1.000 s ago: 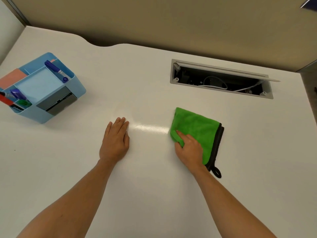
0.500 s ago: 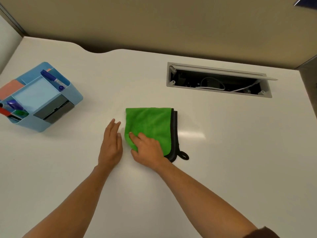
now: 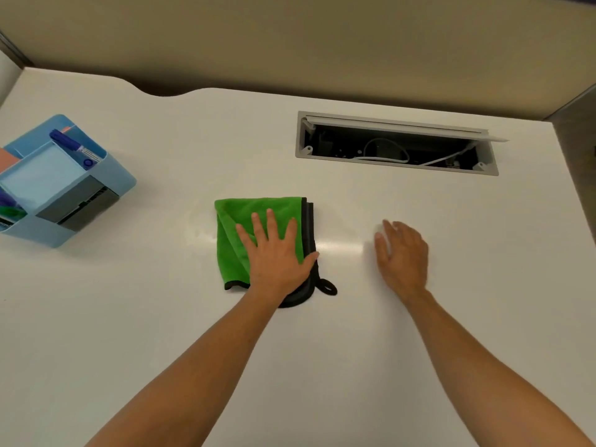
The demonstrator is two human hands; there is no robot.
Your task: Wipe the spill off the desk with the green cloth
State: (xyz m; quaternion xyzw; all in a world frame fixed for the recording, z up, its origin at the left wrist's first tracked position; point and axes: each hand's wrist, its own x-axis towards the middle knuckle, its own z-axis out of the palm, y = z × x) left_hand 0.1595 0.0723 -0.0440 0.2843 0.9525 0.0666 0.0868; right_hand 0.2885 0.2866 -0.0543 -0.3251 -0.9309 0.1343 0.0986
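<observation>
Green cloth (image 3: 233,233) folded, plush, black-edged | left hand (image 3: 277,256) flat on it, fingers spread | right hand (image 3: 403,253) relaxed, empty

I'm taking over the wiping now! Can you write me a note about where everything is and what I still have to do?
Left hand: open, flat on the green cloth, pressing, no grip.
Right hand: empty, blurred, low over the desk, right of the cloth.
Cloth: folded, mid-desk.
Done: cannot tell; the shiny streak between the hands may be glare or wet.
Left: wipe that streak, then look the desk over.
</observation>
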